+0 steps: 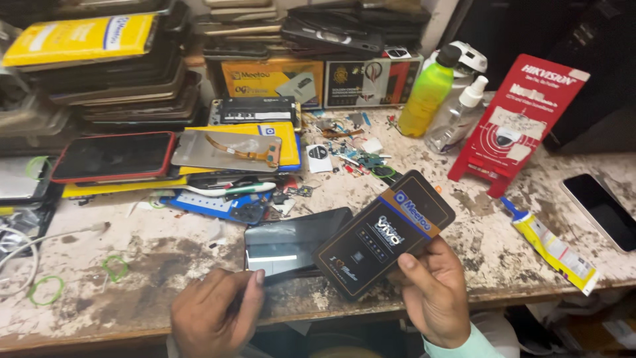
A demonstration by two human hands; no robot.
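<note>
Your right hand [434, 292] has the dark box [384, 232] lifted off the counter [132, 265], tilted, thumb across its near face and the other fingers wrapped behind it, so that's a closed grip on the box. It sits just above the right end of the black phone [295, 242], overlapping it in view; can't tell if they touch. Your left hand [215, 315] is at the counter's front edge, fingers curled, fingertips at the phone's near left corner; looks like it's pinning or pinching that edge, but I can't tell whether it actually grips. Step in hand, as I read it: box picked up and being handled over the phone, phone steadied with the other hand. Any next move on the box calls for a second hand, so the left would have to let go of the phone first; the phone lies close to the counter edge, so mind it doesn't slide off. Around you: red-edged phone [112, 156] and a bare screen panel [228, 151] with flex cable to the left, green bottle [427, 93] and clear pump bottle [457, 116] behind, red card stand [520, 119], yellow glue tube [553, 248] to the right, another dark phone [606, 209] far right.
</note>
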